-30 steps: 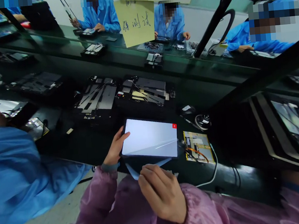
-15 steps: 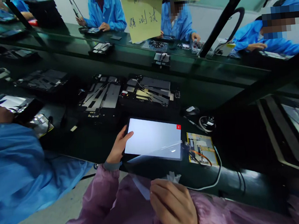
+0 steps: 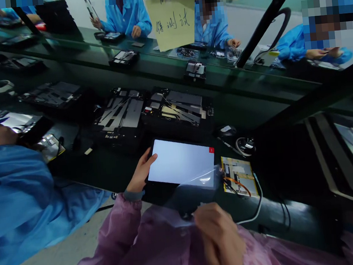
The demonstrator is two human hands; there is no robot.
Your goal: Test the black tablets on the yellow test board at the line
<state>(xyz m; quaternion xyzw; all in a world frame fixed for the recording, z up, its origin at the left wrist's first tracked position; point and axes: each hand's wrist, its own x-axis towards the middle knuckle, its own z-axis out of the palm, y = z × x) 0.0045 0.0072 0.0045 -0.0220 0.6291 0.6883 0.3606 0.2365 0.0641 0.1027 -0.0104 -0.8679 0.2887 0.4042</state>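
Observation:
My left hand [image 3: 141,170] grips the left end of a tablet [image 3: 182,161], its thumb lying on the lit white screen. A small red mark shows in the screen's upper right corner. From the lower right of the tablet, a clear plastic film [image 3: 182,200] stretches toward me. My right hand [image 3: 219,238], somewhat blurred, is closed in front of my body with the film's near edge at its fingertips. How much of the film still lies on the glass I cannot tell. Right of the tablet lies a yellow-edged flat battery [image 3: 239,176] with cables on it.
Behind the tablet sit stacks of opened tablet parts [image 3: 177,105]. A mouse [image 3: 226,131] and a coiled cable [image 3: 245,146] lie to their right. A white cable [image 3: 259,207] curves along the bench. A co-worker's blue sleeve [image 3: 18,204] is close on the left; people in blue work opposite.
My right hand has moved slightly right, and the clear film now spreads wider between it and the tablet's lower right. My left hand keeps the tablet nearly still.

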